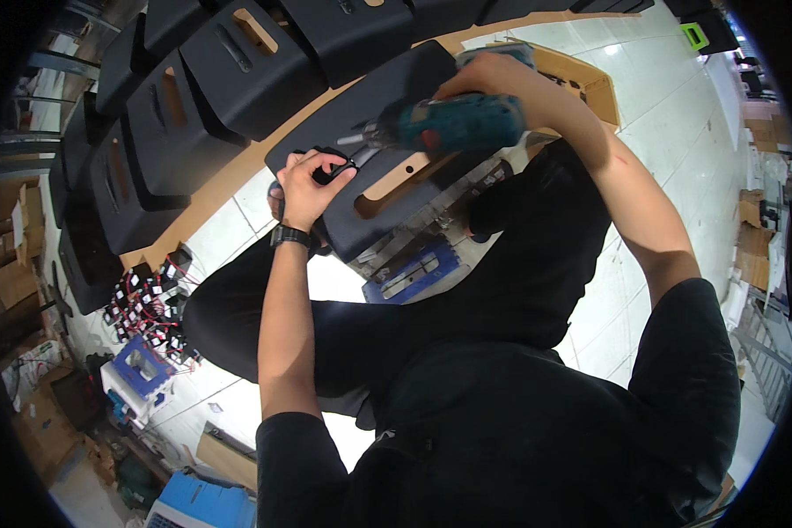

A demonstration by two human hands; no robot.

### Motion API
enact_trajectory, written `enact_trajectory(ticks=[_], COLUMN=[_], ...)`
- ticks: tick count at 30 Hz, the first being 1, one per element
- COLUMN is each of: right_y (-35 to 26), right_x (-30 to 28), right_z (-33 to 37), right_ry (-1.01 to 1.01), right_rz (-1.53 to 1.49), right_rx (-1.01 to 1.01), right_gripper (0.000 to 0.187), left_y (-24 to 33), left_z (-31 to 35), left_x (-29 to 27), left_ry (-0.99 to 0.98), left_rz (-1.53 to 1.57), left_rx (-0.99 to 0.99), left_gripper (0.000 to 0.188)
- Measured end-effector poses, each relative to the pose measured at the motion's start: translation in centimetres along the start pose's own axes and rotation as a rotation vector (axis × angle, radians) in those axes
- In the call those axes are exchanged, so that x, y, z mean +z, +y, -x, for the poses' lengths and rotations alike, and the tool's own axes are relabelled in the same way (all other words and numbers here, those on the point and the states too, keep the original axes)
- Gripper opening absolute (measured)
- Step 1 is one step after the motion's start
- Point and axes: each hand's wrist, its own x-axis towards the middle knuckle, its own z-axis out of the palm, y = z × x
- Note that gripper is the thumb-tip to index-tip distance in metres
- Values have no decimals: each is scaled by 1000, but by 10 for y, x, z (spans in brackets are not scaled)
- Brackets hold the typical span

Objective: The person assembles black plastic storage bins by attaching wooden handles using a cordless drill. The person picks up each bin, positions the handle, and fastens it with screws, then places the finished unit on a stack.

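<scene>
A black box-shaped piece (358, 104) with a pale wooden slot in its face lies tilted in front of my crossed legs. My right hand (484, 77) is wrapped round the grip of a teal cordless drill (466, 123), which is partly smeared by motion. The drill's chuck and bit point left, above the box piece's face. Near the bit's tip, my left hand (308, 183) pinches a small black part (343, 166) at the left end of the box piece. Fingers hide much of that part, so I cannot tell its exact kind.
Several similar black box pieces (238, 62) stand in rows on cardboard at the far left. A cardboard box (600, 92) sits beyond my right forearm. Small wired parts (150, 295) are heaped by my left knee, near a blue-and-white stool (141, 370). Another blue stool-like thing (431, 264) shows beneath the workpiece.
</scene>
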Motion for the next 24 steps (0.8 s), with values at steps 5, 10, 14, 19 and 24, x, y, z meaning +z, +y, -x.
enact_trajectory(ticks=[5, 10, 14, 19, 24], right_y=[52, 62, 86, 104, 110], right_x=[36, 106, 114, 119, 124], right_z=[36, 46, 53, 35, 33], right_ry=[339, 857, 933, 1139, 1056], right_rz=[-341, -260, -636, -614, -492], right_rx=[87, 276, 414, 304, 440], right_gripper=[31, 37, 30, 30, 37], left_y=[9, 36, 38, 37, 35], left_z=[-3, 12, 10, 6, 0], left_x=[20, 45, 62, 66, 65], left_ry=[87, 303, 284, 240, 247], left_rz=[-58, -254, -465, -540, -561], left_rx=[-95, -189, -237, -259, -241], left_gripper=[14, 14, 20, 21, 19])
